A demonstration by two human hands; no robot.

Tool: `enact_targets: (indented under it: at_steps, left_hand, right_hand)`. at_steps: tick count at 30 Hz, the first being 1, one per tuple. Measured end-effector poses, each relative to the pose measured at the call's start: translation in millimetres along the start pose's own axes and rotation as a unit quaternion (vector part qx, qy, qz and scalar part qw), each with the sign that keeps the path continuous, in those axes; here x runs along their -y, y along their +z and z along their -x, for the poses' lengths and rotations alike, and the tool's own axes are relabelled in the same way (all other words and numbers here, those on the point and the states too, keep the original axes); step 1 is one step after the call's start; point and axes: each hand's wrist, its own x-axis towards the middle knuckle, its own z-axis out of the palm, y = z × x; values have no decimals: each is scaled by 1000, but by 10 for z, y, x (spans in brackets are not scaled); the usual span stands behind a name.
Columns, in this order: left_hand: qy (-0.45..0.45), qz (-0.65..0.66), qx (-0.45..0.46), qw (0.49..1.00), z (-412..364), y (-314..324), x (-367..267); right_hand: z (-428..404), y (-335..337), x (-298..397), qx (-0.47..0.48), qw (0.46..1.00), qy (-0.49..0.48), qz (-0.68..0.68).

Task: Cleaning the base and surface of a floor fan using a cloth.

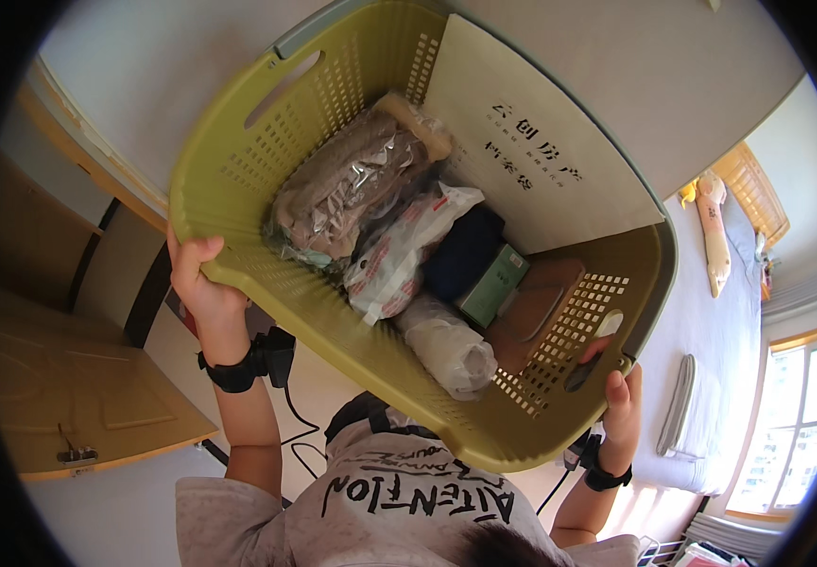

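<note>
A yellow-green plastic laundry basket (295,298) is held up and tilted between both hands. My left hand (203,276) grips its rim at the left, thumb on top. At the right, my right hand (617,397) holds the rim by the handle hole, fingers partly hidden behind the wall. Inside lie a brownish fabric bundle in clear plastic (344,191), a white printed plastic bag (408,248), a dark blue item (463,248), a green box (495,285), a roll in whitish plastic (447,347) and a flat brown translucent item (539,305). A large paper envelope (543,142) bearing writing leans against the far side.
A wooden door (118,397) with a metal handle stands at the left. At the right is a bed (649,425) with a long plush toy (713,234) and a folded grey cloth (679,404), near a window (798,425). Black cables hang from the wrist devices.
</note>
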Motion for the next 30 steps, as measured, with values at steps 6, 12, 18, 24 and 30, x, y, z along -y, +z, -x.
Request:
enact_targets:
  at_steps: [6, 12, 18, 24, 30]
  left_hand:
    - [-10, 20, -17, 1000, -20, 24, 23]
    - [-7, 14, 0, 1000, -39, 26, -10]
    - [-12, -19, 5, 1000, -75, 38, -46]
    - [168, -309, 77, 933, -200, 60, -162]
    - [271, -318, 468, 779, 87, 667, -1251]
  right_hand:
    - [-32, 11, 69, -3, 999, 11, -30]
    - [-70, -24, 63, 7, 1000, -7, -20]
    - [-100, 15, 120, -4, 1000, -23, -14]
    - [-113, 24, 94, -28, 999, -22, -26]
    - [-109, 147, 88, -40, 997, -59, -18]
